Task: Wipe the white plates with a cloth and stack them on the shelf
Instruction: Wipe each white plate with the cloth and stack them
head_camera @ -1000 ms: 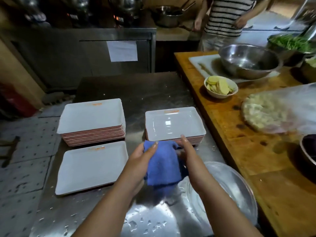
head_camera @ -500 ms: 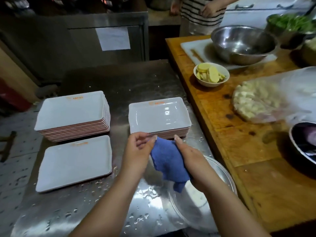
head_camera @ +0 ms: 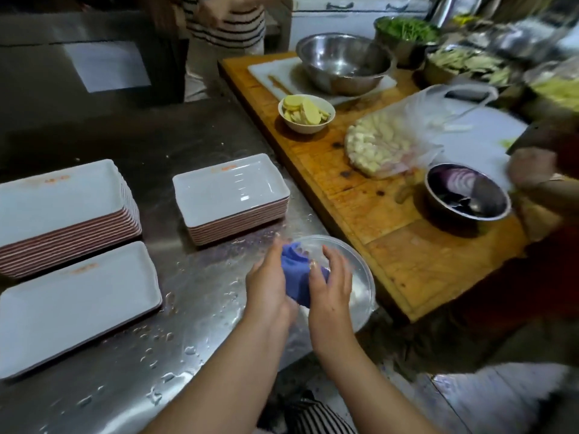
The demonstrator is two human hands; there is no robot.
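Plates [head_camera: 230, 187] sit in a short stack just beyond the bowl [head_camera: 365, 277], and I use that clear bowl as my landmark. A taller stack [head_camera: 62, 202] and a single plate [head_camera: 75, 305] lie well to its left on the wet table [head_camera: 200, 339]. Over the bowl's left edge I hold the cloth [head_camera: 300, 277] bunched between both hands: my left hand [head_camera: 268, 288] has a curled grip on it, and my right hand [head_camera: 330, 285] presses it with fingers spread rather than closed. I judge the cloth is soaked, so it may smear a plate instead of drying it. Water beads on the table near the bowl, so a plate could slide as I lift it. The bowl overhangs the table edge and a knock could tip it. I see no shelf.
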